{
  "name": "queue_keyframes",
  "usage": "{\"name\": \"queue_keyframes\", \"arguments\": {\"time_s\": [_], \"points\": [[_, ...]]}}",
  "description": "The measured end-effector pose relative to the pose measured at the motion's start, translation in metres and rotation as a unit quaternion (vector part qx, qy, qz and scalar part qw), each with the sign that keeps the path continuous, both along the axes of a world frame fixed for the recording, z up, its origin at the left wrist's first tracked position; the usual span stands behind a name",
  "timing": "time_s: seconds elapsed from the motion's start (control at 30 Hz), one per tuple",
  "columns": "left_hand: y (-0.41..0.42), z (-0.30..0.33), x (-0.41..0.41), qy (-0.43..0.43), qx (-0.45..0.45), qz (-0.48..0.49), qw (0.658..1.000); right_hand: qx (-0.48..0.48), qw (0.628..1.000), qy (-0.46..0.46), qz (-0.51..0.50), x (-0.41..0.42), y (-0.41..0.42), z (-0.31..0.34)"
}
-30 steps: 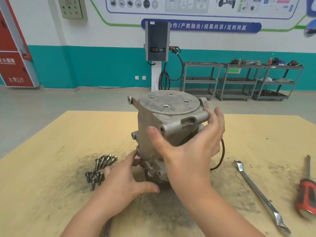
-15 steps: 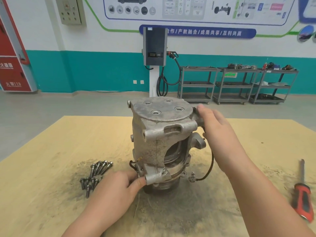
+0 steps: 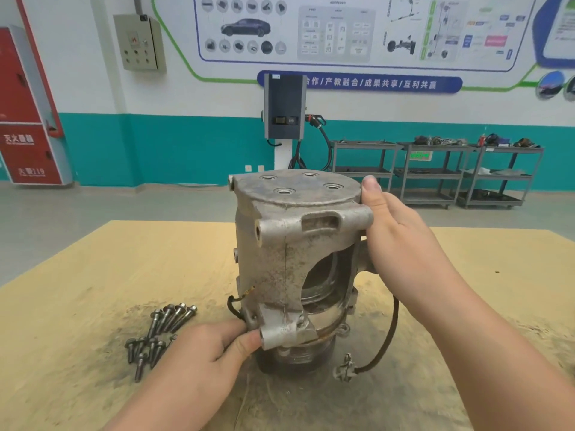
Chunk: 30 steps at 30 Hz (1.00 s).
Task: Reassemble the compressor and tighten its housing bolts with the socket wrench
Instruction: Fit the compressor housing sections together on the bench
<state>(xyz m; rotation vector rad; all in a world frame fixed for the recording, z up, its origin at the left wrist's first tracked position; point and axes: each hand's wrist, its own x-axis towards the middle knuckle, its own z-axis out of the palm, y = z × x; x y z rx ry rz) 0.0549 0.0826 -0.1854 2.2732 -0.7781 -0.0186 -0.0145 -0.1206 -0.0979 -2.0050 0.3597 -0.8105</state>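
Observation:
A grimy grey compressor (image 3: 280, 262) stands upright in the middle of the wooden table (image 3: 93, 275), flat end with several threaded holes facing up. My left hand (image 3: 205, 353) grips its lower mounting lug, thumb and fingers curled against the base. My right hand (image 3: 395, 231) wraps around the upper right mounting ear, thumb on the top rim. A black cable with a metal connector (image 3: 343, 370) hangs from the right side onto the table. Several housing bolts (image 3: 158, 334) lie in a loose pile to the left of the base. No socket wrench is in view.
The table top is smeared with dark grime around the compressor. Behind the table stand a charging post (image 3: 284, 110) and grey metal shelf carts (image 3: 435, 172) along the teal wall. A red cabinet (image 3: 28, 119) is at the far left.
The compressor has been turned so its side opening faces me. My right hand moved from the front to the right ear. The view rose, and the wrench and screwdriver left the frame.

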Motion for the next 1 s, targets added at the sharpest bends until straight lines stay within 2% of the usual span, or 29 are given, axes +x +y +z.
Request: {"name": "queue_keyframes", "arguments": {"time_s": [0.17,0.63,0.7,0.77,0.87,1.0], "points": [[0.000,-0.002,0.002,-0.011,-0.028,0.003,1.000,-0.005,0.999,-0.033,-0.030,0.004,0.005,-0.003],[0.003,-0.007,0.001,-0.004,-0.112,-0.011,0.994,-0.046,0.992,-0.027,-0.110,0.005,0.019,-0.005],[0.002,-0.004,0.000,0.008,-0.089,0.004,0.996,-0.046,0.993,-0.022,-0.110,0.005,0.019,-0.003],[0.004,0.001,-0.003,0.026,-0.017,0.015,0.999,-0.035,0.995,-0.009,-0.096,0.002,0.016,0.002],[0.006,0.008,-0.009,0.068,0.083,-0.035,0.994,-0.006,0.999,-0.017,-0.048,-0.003,0.010,0.010],[-0.004,0.011,-0.020,0.071,0.027,-0.046,0.996,-0.032,0.998,-0.032,-0.033,-0.006,0.010,0.015]]}}
